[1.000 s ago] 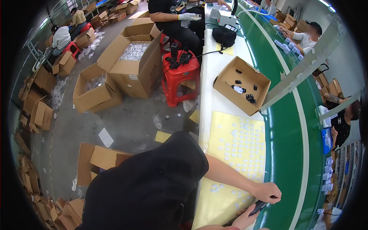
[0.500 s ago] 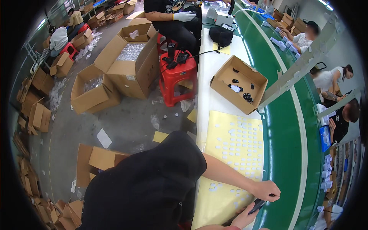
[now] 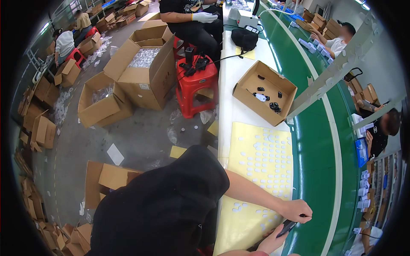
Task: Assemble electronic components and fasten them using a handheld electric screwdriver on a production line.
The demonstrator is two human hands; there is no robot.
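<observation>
Gripping a dark device (image 3: 285, 229) — hands (image 3: 295, 210) curled, upper one fisted

Bright, fairly even light falls on the left hand (image 3: 296, 210) and right hand (image 3: 273, 241). Far ahead of their grip, 2 tube lamps (image 3: 365, 7) glow, to its right and left. Glare streaks the green conveyor belt (image 3: 318, 170) just ahead of it; fisheye curvature bends the belt, and black vignetting rings the view.
</observation>
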